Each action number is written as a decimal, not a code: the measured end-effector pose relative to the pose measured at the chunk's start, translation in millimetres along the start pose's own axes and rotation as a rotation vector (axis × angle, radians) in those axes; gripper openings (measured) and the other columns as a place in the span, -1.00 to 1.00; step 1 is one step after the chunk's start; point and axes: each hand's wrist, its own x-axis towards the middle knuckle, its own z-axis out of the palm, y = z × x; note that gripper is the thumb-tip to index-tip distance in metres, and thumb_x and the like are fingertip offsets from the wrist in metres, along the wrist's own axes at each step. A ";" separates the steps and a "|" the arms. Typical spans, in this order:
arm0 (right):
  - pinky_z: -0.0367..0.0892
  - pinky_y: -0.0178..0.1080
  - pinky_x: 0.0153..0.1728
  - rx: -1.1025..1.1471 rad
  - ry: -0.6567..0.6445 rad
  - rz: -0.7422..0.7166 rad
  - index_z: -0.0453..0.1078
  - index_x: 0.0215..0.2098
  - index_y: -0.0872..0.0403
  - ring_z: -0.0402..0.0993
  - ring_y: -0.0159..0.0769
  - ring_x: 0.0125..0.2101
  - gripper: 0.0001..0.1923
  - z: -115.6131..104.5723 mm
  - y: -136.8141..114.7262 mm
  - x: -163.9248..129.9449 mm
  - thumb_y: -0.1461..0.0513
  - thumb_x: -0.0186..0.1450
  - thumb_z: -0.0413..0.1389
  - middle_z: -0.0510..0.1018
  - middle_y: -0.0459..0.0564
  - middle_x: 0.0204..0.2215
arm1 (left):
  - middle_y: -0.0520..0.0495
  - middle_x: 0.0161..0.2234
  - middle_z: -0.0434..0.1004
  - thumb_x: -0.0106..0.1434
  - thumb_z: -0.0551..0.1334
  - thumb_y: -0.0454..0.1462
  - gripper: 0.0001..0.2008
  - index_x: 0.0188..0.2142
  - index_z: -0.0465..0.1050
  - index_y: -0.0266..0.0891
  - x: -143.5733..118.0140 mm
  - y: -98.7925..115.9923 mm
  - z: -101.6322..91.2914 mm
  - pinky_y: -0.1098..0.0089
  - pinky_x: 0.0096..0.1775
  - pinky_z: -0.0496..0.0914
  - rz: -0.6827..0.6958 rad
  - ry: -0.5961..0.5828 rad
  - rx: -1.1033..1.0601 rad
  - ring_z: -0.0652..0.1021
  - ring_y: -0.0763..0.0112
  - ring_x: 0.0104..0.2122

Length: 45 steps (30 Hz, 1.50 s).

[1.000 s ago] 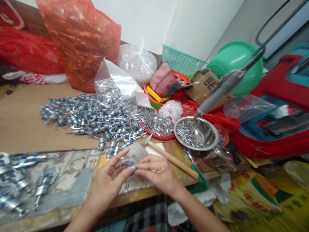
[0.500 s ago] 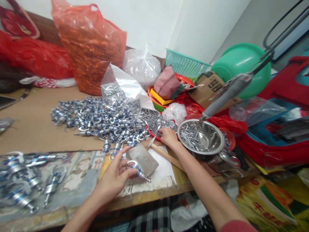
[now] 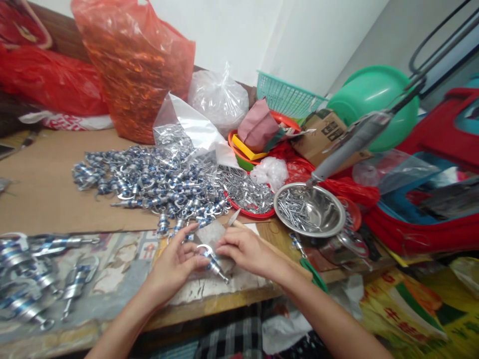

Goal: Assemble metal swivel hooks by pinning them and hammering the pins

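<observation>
Between the thumb and fingers of my left hand is a small blue-and-silver metal fitting with a curved hook and a ringed stem. It is held at a grey metal block on the bench. My right hand has its fingers pinched together close beside the fitting, over the block; whatever they hold is hidden. Partly under my right hand lies a hammer with a wooden handle. A large pile of similar fittings is just beyond my hands.
A red tray of small metal pieces and a steel bowl of metal pins stand at right. A grey-handled tool hangs over the bowl. More fittings lie front left. An orange bag stands behind the pile.
My right hand has left the red tray's metal pieces and come down and left to the fitting. My left hand still holds the fitting in nearly the same place.
</observation>
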 end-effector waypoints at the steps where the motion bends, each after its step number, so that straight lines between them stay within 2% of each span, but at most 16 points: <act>1: 0.25 -0.38 -0.41 -0.038 0.044 -0.043 0.44 -0.45 0.12 0.36 -0.40 -0.45 -0.87 4.3 -0.7 -0.3 0.36 0.17 0.06 0.48 -0.08 -0.53 | 0.10 -0.52 0.42 -0.06 0.27 -0.36 -0.29 0.07 -0.01 -0.25 0.0 0.0 0.2 0.41 -0.38 0.36 0.000 0.000 -0.009 0.47 0.45 -0.48; 5: 0.27 -0.34 -0.41 -0.206 0.165 -0.250 0.40 -0.37 0.19 0.37 -0.34 -0.42 -0.80 21.4 3.0 -5.5 0.38 0.23 -0.07 0.49 0.04 -0.45 | 0.10 -0.52 0.42 -0.06 0.26 -0.38 -0.32 0.05 0.02 -0.26 0.7 -0.6 0.5 0.43 -0.39 0.35 0.004 -0.008 -0.034 0.45 0.47 -0.49; 10: 0.25 -0.30 -0.44 -0.505 0.183 -0.445 0.34 -0.40 0.19 0.36 -0.31 -0.45 -0.74 27.6 -2.5 -14.3 0.36 0.29 -0.16 0.45 0.02 -0.54 | 0.10 -0.52 0.42 -0.07 0.27 -0.39 -0.35 0.03 0.07 -0.27 1.2 -1.5 -0.8 0.44 -0.38 0.34 0.017 0.000 -0.018 0.44 0.48 -0.48; 18: 0.20 -0.32 -0.59 -0.919 0.172 -0.567 0.26 -0.48 0.15 0.35 -0.35 -0.61 -0.84 25.0 -22.5 -14.1 0.37 0.24 -0.07 0.40 -0.06 -0.64 | 0.09 -0.52 0.43 -0.09 0.27 -0.39 -0.36 0.01 0.11 -0.28 0.9 -1.8 -2.2 0.47 -0.40 0.33 0.029 0.008 -0.012 0.45 0.48 -0.48; 21: 0.23 -0.31 -0.60 -0.985 0.172 -0.637 0.26 -0.48 0.16 0.39 -0.32 -0.61 -0.87 27.2 -23.3 -17.9 0.39 0.21 -0.04 0.45 -0.02 -0.62 | 0.10 -0.52 0.42 -0.10 0.29 -0.39 -0.35 0.01 0.12 -0.27 0.7 -1.3 -1.3 0.46 -0.40 0.34 -0.002 0.008 -0.033 0.45 0.47 -0.48; 23: 0.28 -0.29 -0.57 -1.018 0.166 -0.654 0.27 -0.44 0.18 0.45 -0.25 -0.54 -0.89 28.7 -22.8 -22.1 0.38 0.21 -0.05 0.51 0.07 -0.54 | 0.10 -0.52 0.42 -0.11 0.29 -0.39 -0.34 0.01 0.12 -0.26 0.3 -0.8 -0.5 0.44 -0.40 0.36 -0.020 0.007 -0.050 0.46 0.47 -0.49; 26: 0.34 -0.24 -0.49 -1.022 0.173 -0.642 0.30 -0.41 0.20 0.49 -0.13 -0.40 -0.88 30.2 -21.5 -28.3 0.38 0.21 -0.07 0.54 0.22 -0.40 | 0.11 -0.53 0.42 -0.12 0.30 -0.39 -0.35 0.00 0.13 -0.27 -0.3 0.0 0.6 0.44 -0.40 0.38 -0.031 0.009 -0.063 0.46 0.48 -0.50; 28: 0.35 -0.24 -0.47 -0.959 0.176 -0.607 0.31 -0.40 0.20 0.48 -0.13 -0.38 -0.86 30.2 -19.9 -30.9 0.40 0.21 -0.08 0.54 0.21 -0.39 | 0.11 -0.54 0.42 -0.12 0.30 -0.39 -0.35 0.00 0.13 -0.27 -0.6 0.4 1.1 0.44 -0.41 0.38 -0.032 0.013 -0.070 0.46 0.48 -0.51; 30: 0.35 -0.26 -0.43 -0.792 0.151 -0.521 0.31 -0.37 0.19 0.47 -0.19 -0.37 -0.83 29.5 -17.2 -32.3 0.40 0.23 -0.11 0.53 0.14 -0.42 | 0.11 -0.54 0.43 -0.11 0.30 -0.39 -0.36 0.00 0.14 -0.28 -0.7 0.4 1.2 0.45 -0.42 0.38 -0.028 0.012 -0.072 0.46 0.49 -0.51; 32: 0.35 -0.29 -0.38 -0.526 0.159 -0.341 0.31 -0.31 0.16 0.45 -0.29 -0.38 -0.80 28.3 -13.1 -32.7 0.40 0.25 -0.13 0.51 0.04 -0.43 | 0.10 -0.53 0.44 -0.10 0.30 -0.38 -0.37 0.00 0.14 -0.27 -0.5 0.0 0.9 0.45 -0.41 0.38 -0.024 0.007 -0.068 0.46 0.48 -0.51; 34: 0.34 -0.31 -0.34 -0.264 0.222 -0.119 0.28 -0.21 0.12 0.43 -0.33 -0.36 -0.80 27.1 -8.6 -32.0 0.38 0.26 -0.12 0.49 0.00 -0.39 | 0.09 -0.52 0.44 -0.09 0.29 -0.38 -0.37 0.00 0.13 -0.27 -0.3 -1.0 0.5 0.43 -0.40 0.39 -0.023 0.001 -0.060 0.46 0.47 -0.50; 36: 0.34 -0.29 -0.31 -0.117 0.260 0.030 0.25 -0.10 0.10 0.40 -0.31 -0.32 -0.74 25.8 -5.3 -29.8 0.37 0.24 -0.08 0.47 0.00 -0.33 | 0.08 -0.51 0.45 -0.08 0.29 -0.38 -0.37 0.00 0.13 -0.27 -0.2 -2.3 0.0 0.42 -0.39 0.39 -0.021 -0.001 -0.059 0.47 0.46 -0.49; 40: 0.31 -0.22 -0.26 -0.118 0.123 0.029 0.20 0.03 0.12 0.34 -0.25 -0.27 -0.62 22.9 -5.2 -22.5 0.37 0.22 -0.03 0.42 0.05 -0.30 | 0.10 -0.53 0.45 -0.09 0.30 -0.37 -0.38 -0.01 0.15 -0.27 -0.4 -4.2 -0.4 0.41 -0.39 0.40 -0.019 0.005 -0.072 0.47 0.46 -0.51; 43: 0.28 -0.25 -0.31 -0.177 0.036 0.000 0.33 -0.09 0.07 0.31 -0.28 -0.31 -0.70 22.1 -7.3 -17.7 0.37 0.23 -0.05 0.38 0.02 -0.34 | 0.10 -0.54 0.45 -0.08 0.29 -0.38 -0.39 -0.01 0.15 -0.28 0.3 -4.0 -0.3 0.41 -0.40 0.40 -0.010 0.001 -0.065 0.47 0.46 -0.51; 45: 0.27 -0.28 -0.34 -0.180 0.032 -0.013 0.36 -0.15 0.07 0.30 -0.30 -0.33 -0.73 22.2 -7.8 -15.9 0.38 0.23 -0.06 0.37 0.00 -0.37 | 0.09 -0.54 0.45 -0.08 0.29 -0.38 -0.39 -0.01 0.15 -0.27 0.9 -3.5 -0.2 0.41 -0.39 0.40 -0.009 -0.002 -0.063 0.48 0.46 -0.50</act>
